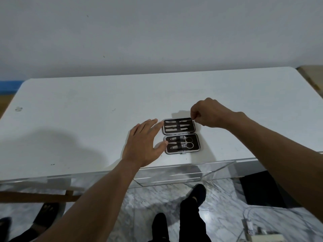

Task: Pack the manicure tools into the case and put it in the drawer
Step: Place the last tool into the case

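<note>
Two bare hands work at an open manicure case (pixel 181 151) lying near the front edge of a white table (pixel 70 110). The left hand (pixel 141 145), fingers spread, touches its left side. The right hand (pixel 209 113) pinches a thin tool (pixel 187 120) at the far right corner. Below, a clear drawer (pixel 185 173) juts out.

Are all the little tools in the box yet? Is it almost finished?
Nearly! Most tools already sit in the open case. The right hand pinches a thin tool at the top row, and the left hand touches the case's side. Still to do: shut the case and put it in the clear drawer.
</note>
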The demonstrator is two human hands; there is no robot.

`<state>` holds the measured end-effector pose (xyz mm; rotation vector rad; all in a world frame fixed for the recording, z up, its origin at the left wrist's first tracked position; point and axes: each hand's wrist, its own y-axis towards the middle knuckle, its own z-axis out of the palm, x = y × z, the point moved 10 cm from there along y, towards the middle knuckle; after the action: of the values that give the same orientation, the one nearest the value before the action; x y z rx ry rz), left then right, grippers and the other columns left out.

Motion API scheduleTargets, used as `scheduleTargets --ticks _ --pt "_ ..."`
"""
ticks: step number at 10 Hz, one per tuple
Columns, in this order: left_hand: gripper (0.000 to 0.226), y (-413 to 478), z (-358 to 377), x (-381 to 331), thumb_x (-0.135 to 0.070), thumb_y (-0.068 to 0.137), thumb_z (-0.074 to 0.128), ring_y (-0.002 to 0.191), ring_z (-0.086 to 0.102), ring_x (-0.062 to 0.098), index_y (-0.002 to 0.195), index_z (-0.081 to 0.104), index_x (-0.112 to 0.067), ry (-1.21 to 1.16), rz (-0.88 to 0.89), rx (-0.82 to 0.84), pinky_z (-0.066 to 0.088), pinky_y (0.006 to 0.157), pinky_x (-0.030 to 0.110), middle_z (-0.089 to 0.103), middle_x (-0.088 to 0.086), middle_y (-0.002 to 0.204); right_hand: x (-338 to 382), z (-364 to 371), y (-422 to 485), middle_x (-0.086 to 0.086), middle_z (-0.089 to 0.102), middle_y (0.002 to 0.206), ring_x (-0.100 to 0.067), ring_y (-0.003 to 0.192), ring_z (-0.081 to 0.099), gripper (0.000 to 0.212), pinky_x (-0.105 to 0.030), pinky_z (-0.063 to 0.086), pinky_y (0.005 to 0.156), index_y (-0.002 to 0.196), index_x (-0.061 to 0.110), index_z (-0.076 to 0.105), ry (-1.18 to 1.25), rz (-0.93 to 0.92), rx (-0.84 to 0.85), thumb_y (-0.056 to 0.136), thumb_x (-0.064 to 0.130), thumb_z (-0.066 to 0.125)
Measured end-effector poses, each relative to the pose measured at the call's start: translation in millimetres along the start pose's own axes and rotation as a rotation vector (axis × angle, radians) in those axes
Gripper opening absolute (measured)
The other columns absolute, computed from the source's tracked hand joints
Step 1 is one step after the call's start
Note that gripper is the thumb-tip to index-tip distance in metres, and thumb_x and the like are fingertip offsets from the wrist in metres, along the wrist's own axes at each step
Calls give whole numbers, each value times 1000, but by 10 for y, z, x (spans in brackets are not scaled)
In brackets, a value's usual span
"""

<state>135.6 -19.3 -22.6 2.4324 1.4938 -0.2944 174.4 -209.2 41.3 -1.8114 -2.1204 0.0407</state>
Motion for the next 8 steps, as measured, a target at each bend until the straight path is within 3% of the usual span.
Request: scheduleTargets --ticks 2,8 --pt "66 -1 -10 -5 -61 89 40 143 29 12 149 32 -35 6 5 -5 20 118 37 37 -10 154 -1 53 46 -5 71 89 -23 75 60 25 -28 47 70 90 16 72 -37 -10 5 80 1 54" --pt "66 4 6 -6 -61 89 39 144 27 11 150 29 -37 0 -5 2 20 119 38 36 -11 155 120 191 149 -8 72 93 -27 83 64 23 -31 52 73 88 15 70 -43 -36 32 80 1 55"
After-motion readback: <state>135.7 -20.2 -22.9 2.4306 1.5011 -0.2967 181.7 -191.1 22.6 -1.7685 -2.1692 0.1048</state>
